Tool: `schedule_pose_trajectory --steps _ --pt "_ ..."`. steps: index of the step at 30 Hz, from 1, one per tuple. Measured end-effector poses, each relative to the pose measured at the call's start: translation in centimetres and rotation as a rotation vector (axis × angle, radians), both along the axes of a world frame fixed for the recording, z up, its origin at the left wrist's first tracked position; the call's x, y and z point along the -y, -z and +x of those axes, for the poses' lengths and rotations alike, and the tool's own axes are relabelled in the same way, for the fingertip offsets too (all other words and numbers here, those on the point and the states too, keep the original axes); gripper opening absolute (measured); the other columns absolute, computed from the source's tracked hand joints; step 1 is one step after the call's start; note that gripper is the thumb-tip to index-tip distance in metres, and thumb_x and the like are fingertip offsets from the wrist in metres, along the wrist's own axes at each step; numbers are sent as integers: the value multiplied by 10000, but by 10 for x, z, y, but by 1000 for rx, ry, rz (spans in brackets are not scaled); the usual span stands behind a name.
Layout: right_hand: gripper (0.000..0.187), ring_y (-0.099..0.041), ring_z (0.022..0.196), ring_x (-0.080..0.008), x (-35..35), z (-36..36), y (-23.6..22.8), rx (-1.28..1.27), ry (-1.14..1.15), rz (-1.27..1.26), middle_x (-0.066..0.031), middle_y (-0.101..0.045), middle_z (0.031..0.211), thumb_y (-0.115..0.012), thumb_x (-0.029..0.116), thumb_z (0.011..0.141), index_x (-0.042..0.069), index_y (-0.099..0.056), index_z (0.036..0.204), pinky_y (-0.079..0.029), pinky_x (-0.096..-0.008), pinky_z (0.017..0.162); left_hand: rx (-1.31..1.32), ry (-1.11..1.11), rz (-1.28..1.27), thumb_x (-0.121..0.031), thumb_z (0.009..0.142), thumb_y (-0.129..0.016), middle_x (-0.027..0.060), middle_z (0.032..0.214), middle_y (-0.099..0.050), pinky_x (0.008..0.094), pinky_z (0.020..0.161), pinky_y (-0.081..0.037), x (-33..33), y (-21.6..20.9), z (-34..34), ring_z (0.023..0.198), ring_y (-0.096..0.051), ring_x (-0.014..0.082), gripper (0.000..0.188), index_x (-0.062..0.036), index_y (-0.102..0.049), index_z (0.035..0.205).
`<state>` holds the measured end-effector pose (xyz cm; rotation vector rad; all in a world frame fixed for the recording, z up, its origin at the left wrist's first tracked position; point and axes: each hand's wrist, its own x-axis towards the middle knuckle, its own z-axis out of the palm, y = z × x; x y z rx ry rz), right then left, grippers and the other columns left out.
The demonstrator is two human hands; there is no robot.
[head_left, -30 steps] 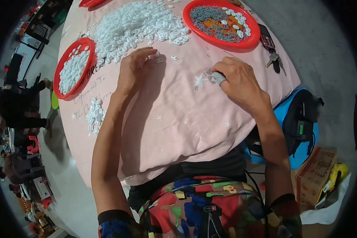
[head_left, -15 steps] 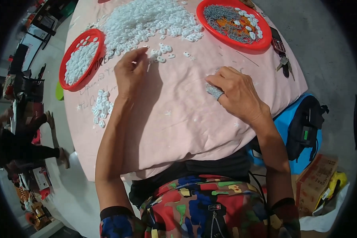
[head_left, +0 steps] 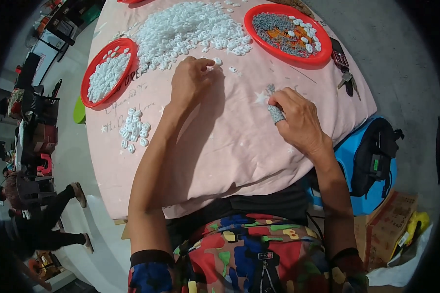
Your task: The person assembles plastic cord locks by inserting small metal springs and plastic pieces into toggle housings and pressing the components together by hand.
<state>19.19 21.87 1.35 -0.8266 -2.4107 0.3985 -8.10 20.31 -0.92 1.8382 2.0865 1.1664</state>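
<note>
My left hand (head_left: 189, 78) is reaching to the edge of the big heap of small white plastic pieces (head_left: 188, 29) on the pink cloth-covered table (head_left: 220, 141), fingers curled, tips pinching at a loose white piece (head_left: 217, 61). My right hand (head_left: 298, 117) is resting nr the table's right side, fingers closed w/ a grey wrap on one finger, gripping a small grey metal bit (head_left: 270, 89). Red round plastic tray w/ grey metal parts (head_left: 287, 33) is sitting beyond it; another red tray of white pieces (head_left: 107, 71) is lying far left.

Heap of small parts (head_left: 188, 30) lies between two trays (head_left: 106, 72) (head_left: 287, 33).
</note>
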Motion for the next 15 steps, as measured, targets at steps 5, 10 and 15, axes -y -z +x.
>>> schedule_pose_trajectory --steps 5,10,15 --pt "199 -595 786 -336 -2 8 -1 52 27 16 -135 -572 828 -574 -56 709 16 -576 894 -475 -413 691 -7 55 -154 -157 796 -717 122 908 -642 322 738 -515 -4 -2 0 810 -640 215 240 -53 -724 1011" --pt "210 -600 778 -315 -5 14 0 38 54 -64 -129 -574 827 -572 -62 696 17 -582 890 -484 -392 698 79 52 -115 -157 756 -708 153 881 -636 375 723 -500 -9 1 5 805 -630 287 197 -63 -734 928" --pt "217 -612 804 -316 -6 19 -3 76 67 -93 -132 -591 848 -569 -56 701 14 -598 905 -494 -383 733 -5 86 -99 -145 772 -701 147 882 -652 384 718 -503 -14 -2 8 783 -639 286 206 -60 -727 959"
